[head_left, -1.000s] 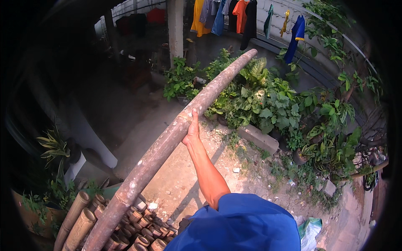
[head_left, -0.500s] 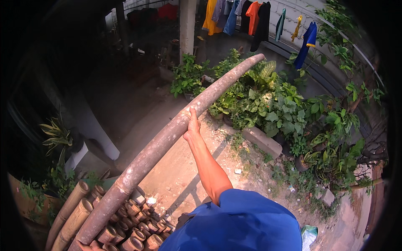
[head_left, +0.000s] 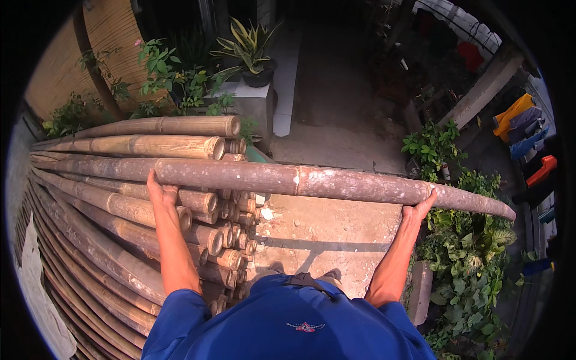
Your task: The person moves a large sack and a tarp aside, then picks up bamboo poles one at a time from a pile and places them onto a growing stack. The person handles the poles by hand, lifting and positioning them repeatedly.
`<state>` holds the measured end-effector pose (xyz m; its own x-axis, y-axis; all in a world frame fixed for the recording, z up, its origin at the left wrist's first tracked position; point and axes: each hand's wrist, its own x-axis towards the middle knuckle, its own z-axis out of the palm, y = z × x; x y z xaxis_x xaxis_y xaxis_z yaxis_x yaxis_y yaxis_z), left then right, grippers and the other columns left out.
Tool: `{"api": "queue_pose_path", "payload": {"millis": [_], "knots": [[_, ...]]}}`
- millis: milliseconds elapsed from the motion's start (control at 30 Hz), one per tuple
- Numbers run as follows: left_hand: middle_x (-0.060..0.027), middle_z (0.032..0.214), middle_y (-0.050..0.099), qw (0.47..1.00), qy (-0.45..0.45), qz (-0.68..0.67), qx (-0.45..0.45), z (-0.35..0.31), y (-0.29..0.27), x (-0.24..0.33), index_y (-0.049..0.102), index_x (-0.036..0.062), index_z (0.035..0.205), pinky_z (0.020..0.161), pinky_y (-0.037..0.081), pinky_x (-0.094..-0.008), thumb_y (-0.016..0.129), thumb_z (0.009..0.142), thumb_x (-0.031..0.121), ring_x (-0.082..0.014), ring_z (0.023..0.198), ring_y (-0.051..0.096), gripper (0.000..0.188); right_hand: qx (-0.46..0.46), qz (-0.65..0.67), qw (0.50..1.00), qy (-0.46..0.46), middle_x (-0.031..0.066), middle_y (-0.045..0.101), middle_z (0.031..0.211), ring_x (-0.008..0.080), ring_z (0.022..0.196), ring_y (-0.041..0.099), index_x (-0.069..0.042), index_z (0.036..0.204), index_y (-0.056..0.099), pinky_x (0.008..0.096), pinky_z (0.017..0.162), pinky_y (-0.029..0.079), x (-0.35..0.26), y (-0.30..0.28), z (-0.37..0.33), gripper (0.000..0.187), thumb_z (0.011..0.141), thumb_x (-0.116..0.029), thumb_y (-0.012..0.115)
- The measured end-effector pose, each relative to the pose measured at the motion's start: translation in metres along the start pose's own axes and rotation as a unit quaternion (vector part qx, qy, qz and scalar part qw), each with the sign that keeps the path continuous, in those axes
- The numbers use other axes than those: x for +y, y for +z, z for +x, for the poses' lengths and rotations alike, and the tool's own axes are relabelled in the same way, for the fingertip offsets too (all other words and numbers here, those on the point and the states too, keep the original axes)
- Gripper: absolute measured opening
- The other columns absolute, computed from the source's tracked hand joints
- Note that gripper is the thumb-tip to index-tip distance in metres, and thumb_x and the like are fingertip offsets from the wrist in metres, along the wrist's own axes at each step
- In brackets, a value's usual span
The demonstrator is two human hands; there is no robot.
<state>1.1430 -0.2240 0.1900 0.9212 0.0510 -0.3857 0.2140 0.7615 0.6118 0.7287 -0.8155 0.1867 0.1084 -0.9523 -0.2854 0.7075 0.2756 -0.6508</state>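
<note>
A long, thick bamboo pole, brownish with pale blotches, lies crosswise in front of me. My left hand grips its underside near the left, thumb up against the near face. Toward the right end, my right hand is wrapped under the same pole with its thumb showing in front. The pole's left part passes over a large stack of bamboo poles, whose cut ends face right. Its tapered right end reaches over green plants. Most fingers of both hands are hidden behind the pole.
Leafy plants and a concrete block border the right side. A potted snake plant stands on a pale plinth beyond the stack. A concrete post and hanging clothes are at the far right. Sunlit dirt ground lies ahead.
My view has swung left, so the stack now fills the left side. The held pole has gone from slanting to nearly level across the view, and both my hands now show clearly on it.
</note>
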Motion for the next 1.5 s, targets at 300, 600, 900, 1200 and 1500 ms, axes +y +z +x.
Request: {"api": "queue_pose_path", "payload": {"millis": [300, 600, 900, 1200, 1500], "knots": [[-0.0235, 0.164, 0.018, 0.996, 0.003, -0.065, 0.063, -0.023, 0.008, -0.006, 0.001, 0.0104, 0.163, 0.118, 0.022, -0.0644, 0.041, 0.098, 0.058, -0.0426, 0.148, 0.029, 0.090, -0.035, -0.029, 0.999, 0.013, 0.0131, 0.057, 0.138, 0.0321, 0.125, 0.055, -0.007, 0.138, 0.053, 0.0496, 0.111, 0.042, -0.005, -0.010, 0.012, 0.072, 0.091, -0.060, 0.061], [-0.0266, 0.162, 0.022, 0.997, 0.028, -0.054, 0.052, -0.026, -0.001, -0.011, 0.006, 0.0051, 0.162, 0.108, 0.037, -0.0637, 0.040, 0.101, 0.051, -0.0463, 0.137, 0.045, 0.084, -0.029, -0.015, 0.999, 0.001, 0.0184, 0.055, 0.143, 0.0372, 0.129, 0.054, -0.003, 0.143, 0.050, 0.0535, 0.111, 0.042, -0.005, -0.030, 0.038, 0.082, 0.087, -0.061, 0.065], [-0.0287, 0.151, 0.033, 0.995, 0.063, -0.044, 0.071, -0.039, 0.006, -0.010, 0.020, 0.0016, 0.156, 0.099, 0.045, -0.0607, 0.043, 0.100, 0.046, -0.0477, 0.125, 0.053, 0.075, -0.016, -0.044, 0.997, -0.054, 0.0202, 0.053, 0.144, 0.0397, 0.130, 0.053, -0.003, 0.145, 0.046, 0.0567, 0.112, 0.040, 0.007, -0.022, 0.033, 0.088, 0.089, -0.071, 0.052], [-0.0325, 0.164, -0.005, 0.997, 0.043, -0.032, 0.057, -0.032, 0.000, -0.011, -0.002, 0.0045, 0.162, 0.117, 0.027, -0.0607, 0.043, 0.100, 0.051, -0.0542, 0.146, 0.025, 0.089, -0.016, -0.060, 0.998, -0.035, 0.0204, 0.052, 0.145, 0.0398, 0.131, 0.052, -0.003, 0.146, 0.045, 0.0569, 0.112, 0.040, 0.043, 0.005, -0.024, 0.090, 0.089, -0.072, 0.051], [-0.0342, 0.163, 0.012, 0.995, 0.063, 0.005, 0.071, -0.035, 0.003, -0.010, 0.004, -0.0002, 0.161, 0.114, 0.032, -0.0598, 0.048, 0.094, 0.060, -0.0530, 0.143, 0.032, 0.100, -0.037, -0.059, 0.997, 0.014, 0.0205, 0.051, 0.145, 0.0398, 0.132, 0.051, -0.003, 0.146, 0.044, 0.0572, 0.113, 0.040, 0.075, 0.028, -0.043, 0.091, 0.089, -0.073, 0.050]]}}
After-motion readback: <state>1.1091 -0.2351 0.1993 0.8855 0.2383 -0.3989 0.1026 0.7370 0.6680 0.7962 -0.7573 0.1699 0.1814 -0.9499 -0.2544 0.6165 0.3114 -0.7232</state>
